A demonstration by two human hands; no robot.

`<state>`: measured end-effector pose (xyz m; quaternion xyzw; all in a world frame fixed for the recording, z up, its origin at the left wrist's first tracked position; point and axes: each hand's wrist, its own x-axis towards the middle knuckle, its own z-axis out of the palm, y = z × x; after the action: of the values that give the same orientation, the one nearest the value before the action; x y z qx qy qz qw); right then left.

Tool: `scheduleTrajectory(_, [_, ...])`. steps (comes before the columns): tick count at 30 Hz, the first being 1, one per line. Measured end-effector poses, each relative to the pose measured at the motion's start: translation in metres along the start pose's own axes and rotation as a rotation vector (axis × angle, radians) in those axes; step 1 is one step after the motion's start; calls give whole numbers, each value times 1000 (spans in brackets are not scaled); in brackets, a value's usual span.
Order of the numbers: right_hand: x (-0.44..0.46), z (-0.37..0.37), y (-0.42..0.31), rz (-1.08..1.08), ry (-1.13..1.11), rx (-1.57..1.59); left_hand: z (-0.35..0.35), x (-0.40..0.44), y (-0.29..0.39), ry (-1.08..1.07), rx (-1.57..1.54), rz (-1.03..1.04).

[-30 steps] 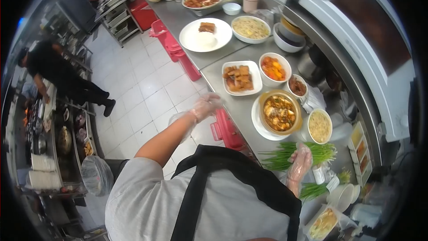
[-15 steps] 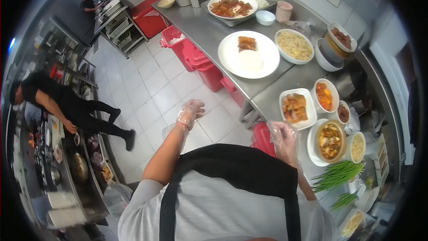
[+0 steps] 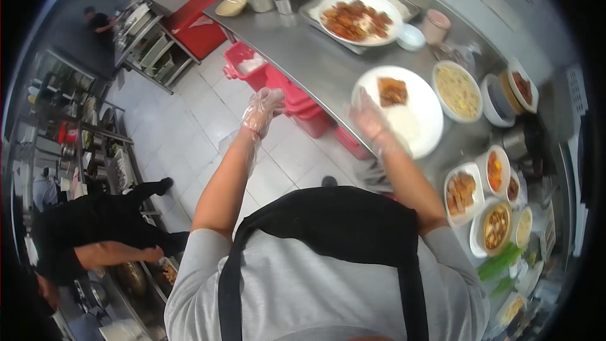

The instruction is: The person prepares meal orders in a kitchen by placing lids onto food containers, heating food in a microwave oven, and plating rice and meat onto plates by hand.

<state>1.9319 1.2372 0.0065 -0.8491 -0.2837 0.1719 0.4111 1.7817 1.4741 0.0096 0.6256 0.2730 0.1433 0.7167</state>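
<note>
My left hand, in a clear plastic glove, hangs over the floor in front of the counter, fingers loosely bent and holding nothing. My right hand, gloved the same way and a little blurred, is at the near-left rim of a large white plate. Its fingers are extended and overlap the rim; whether they touch it I cannot tell. On that plate lie a browned slab of food and a mound of white rice. Beyond it stands a white bowl of reddish-brown stew.
A bowl of fried rice and stacked bowls stand right of the plate. Several food dishes and green stalks line the near-right counter. Red bins sit below the counter edge. A co-worker in black bends at the left.
My right hand has moved from beside the square dish up to the large plate's rim. My left hand has risen slightly. The view has shifted, and the co-worker at left has come nearer.
</note>
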Motion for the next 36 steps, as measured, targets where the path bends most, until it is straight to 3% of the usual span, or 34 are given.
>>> scheduleTrajectory(2, [-10, 21, -31, -164, 17, -56, -23, 34, 33, 48, 2, 59])
scheduleTrajectory(4, [-11, 20, -68, -383, -34, 133, -52, 59, 53, 137, -4, 58])
scheduleTrajectory(7, [15, 22, -89, -514, -184, 273, -116, 122, 55, 152, -85, 73])
scheduleTrajectory(10, [48, 33, -82, -466, -190, 32, -152, 179, 57, 228, -271, -25])
scheduleTrajectory(14, [78, 43, -71, -496, -9, 63, -213, 315, 45, 152, -383, -25])
scheduleTrajectory(17, [86, 42, -87, -487, 54, -208, -209, 374, 90, 283, -402, -99])
scheduleTrajectory(19, [81, 47, -95, -325, 24, -223, -208, 411, 104, 357, -466, -175])
scheduleTrajectory(21, [87, 57, -102, -109, -69, -36, -271, 510, 57, 208, -470, -190])
scheduleTrajectory(22, [87, 66, -101, -110, -1, -63, -275, 528, 54, 184, -464, -193])
scheduleTrajectory(25, [87, 86, -104, -94, 122, -104, -291, 585, 35, 142, -415, -166])
scheduleTrajectory(26, [88, 86, -111, -71, 130, -81, -269, 568, 48, 449, -349, -169])
scheduleTrajectory(27, [88, 85, -116, -54, 133, -59, -314, 615, 13, 170, 35, -86])
scheduleTrajectory(29, [86, 83, -123, -3, 169, -43, -302, 561, 26, 215, 554, 191])
scheduleTrajectory(30, [85, 82, -126, 16, 192, -34, -302, 547, 26, 323, -251, 34])
scheduleTrajectory(33, [77, 76, -139, 129, 267, 161, -278, 417, 59, 154, -221, 106])
scheduleTrajectory(34, [76, 74, -142, 175, 253, 255, -280, 391, 65, 132, -268, 14])
scheduleTrajectory(36, [78, 70, -148, 268, 185, 442, -259, 336, 75, -67, -123, 60])
